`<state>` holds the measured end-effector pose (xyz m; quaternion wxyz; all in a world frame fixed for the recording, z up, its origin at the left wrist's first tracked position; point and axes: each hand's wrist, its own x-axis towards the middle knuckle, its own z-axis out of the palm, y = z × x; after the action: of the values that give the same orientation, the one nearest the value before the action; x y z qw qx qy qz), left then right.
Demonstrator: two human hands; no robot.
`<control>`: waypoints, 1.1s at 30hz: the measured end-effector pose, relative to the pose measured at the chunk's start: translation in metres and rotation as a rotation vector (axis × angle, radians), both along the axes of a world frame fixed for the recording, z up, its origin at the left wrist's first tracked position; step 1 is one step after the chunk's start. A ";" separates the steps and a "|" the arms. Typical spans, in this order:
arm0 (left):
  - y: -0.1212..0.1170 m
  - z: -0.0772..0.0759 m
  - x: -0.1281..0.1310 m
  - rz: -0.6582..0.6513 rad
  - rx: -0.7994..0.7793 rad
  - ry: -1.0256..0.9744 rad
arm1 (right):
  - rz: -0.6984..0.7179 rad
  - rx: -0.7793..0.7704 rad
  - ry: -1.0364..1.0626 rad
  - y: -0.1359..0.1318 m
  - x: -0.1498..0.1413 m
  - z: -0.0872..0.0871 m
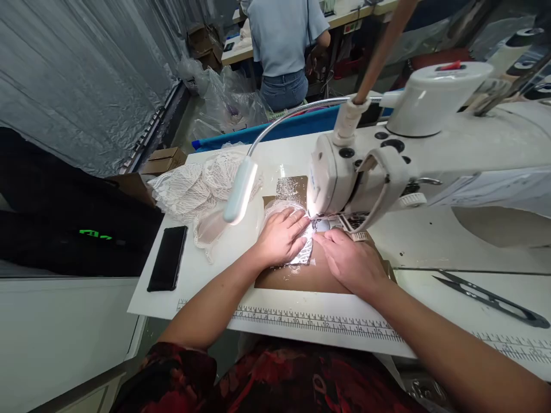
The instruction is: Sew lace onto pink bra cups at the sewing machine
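Observation:
My left hand [282, 236] lies flat, fingers spread, on a piece of white lace [301, 255] that rests on a brown sheet [301, 278] under the head of a white sewing machine [387, 166]. My right hand [350, 261] lies beside it, fingers stretched toward the presser foot [321, 222], pressing the same lace down. The needle itself is hidden by the machine head.
A pile of white lace pieces [193, 186] and a black phone [167, 258] lie left on the white table [430, 241]. A gooseneck lamp [240, 192] hangs over them. Black thread snips [491, 298] lie at right. A ruler strip [310, 321] runs along the front edge. Another person [286, 46] sits behind.

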<state>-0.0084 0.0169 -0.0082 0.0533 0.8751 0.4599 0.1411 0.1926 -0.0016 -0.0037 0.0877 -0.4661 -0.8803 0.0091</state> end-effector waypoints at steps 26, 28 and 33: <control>-0.137 0.053 -0.119 0.794 0.469 0.034 | 0.099 -0.621 0.714 -0.030 0.004 0.031; -0.150 0.056 -0.091 0.618 0.577 -0.031 | 0.121 -0.941 0.910 -0.047 -0.011 0.038; -0.151 0.053 -0.020 0.175 0.404 -0.191 | 0.060 -1.194 1.354 -0.077 -0.051 0.025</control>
<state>-0.0286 -0.1339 0.0450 -0.0920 0.8074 0.4895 0.3163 0.1416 -0.0781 0.0213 0.3303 -0.3057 -0.5009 0.7393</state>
